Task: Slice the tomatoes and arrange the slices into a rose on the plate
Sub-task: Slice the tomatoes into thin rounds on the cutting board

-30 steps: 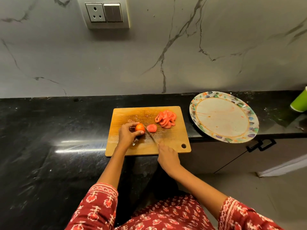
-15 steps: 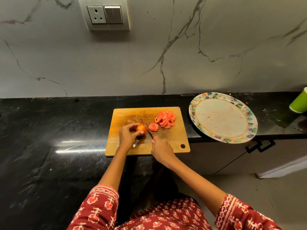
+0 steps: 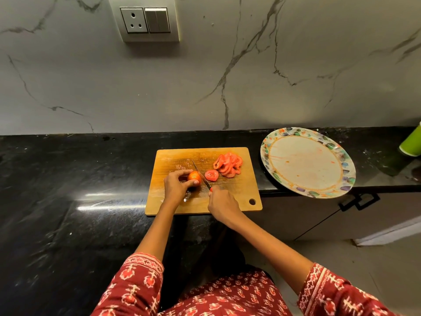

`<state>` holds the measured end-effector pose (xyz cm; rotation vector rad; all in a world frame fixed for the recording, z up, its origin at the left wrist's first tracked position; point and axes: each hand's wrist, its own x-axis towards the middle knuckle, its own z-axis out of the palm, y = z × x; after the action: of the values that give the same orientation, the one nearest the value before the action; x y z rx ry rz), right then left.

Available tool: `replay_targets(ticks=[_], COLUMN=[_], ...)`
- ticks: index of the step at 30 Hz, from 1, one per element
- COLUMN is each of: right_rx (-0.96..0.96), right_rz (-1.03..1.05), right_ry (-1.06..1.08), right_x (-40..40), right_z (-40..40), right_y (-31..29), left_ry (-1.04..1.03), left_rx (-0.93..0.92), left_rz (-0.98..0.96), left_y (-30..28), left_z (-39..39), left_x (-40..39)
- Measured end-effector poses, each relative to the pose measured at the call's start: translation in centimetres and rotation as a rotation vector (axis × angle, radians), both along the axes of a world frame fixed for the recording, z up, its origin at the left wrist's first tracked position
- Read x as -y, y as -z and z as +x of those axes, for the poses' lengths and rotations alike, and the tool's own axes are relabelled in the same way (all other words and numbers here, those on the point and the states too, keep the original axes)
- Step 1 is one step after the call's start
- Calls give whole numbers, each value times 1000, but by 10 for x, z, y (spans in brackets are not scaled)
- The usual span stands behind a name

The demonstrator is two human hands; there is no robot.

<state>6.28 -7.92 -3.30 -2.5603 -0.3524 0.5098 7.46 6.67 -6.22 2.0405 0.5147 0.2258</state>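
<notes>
A wooden cutting board [image 3: 241,197] lies on the black counter. My left hand [image 3: 175,189] pins the remaining piece of tomato [image 3: 194,177] against the board. My right hand [image 3: 222,202] grips a knife [image 3: 201,174] whose blade rests against the tomato's right side, pointing away from me. One fresh slice [image 3: 211,175] lies flat just right of the blade. A pile of several slices [image 3: 228,165] sits at the board's far right corner. The round plate [image 3: 346,176] with a coloured rim stands to the right and holds only juice smears.
The plate overhangs the front edge of the counter [image 3: 68,179], above a cabinet handle [image 3: 358,201]. A green cup [image 3: 412,144] stands at the far right edge. A socket and switch panel [image 3: 145,20] is on the marble wall behind.
My right hand has moved forward and left toward the tomato, pushing the blade further along the board beside it. My left hand and the slices have stayed put.
</notes>
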Motion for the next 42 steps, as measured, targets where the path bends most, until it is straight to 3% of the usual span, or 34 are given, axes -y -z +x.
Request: replay_targets(ticks=[13,25,42], right_rx=[77,-42,80], right_rz=[-70,22,-62], right_ry=[-34,-5,-67], right_x=[-16,-19,-7], right_z=[10,14,3], right_y=[-1,12,28], left_ry=[0,1,2], left_rx=[-12,11,11], left_rz=[42,41,30], left_y=[-1,-6,-6], left_z=[2,-1,1], left_x=[0,1,2])
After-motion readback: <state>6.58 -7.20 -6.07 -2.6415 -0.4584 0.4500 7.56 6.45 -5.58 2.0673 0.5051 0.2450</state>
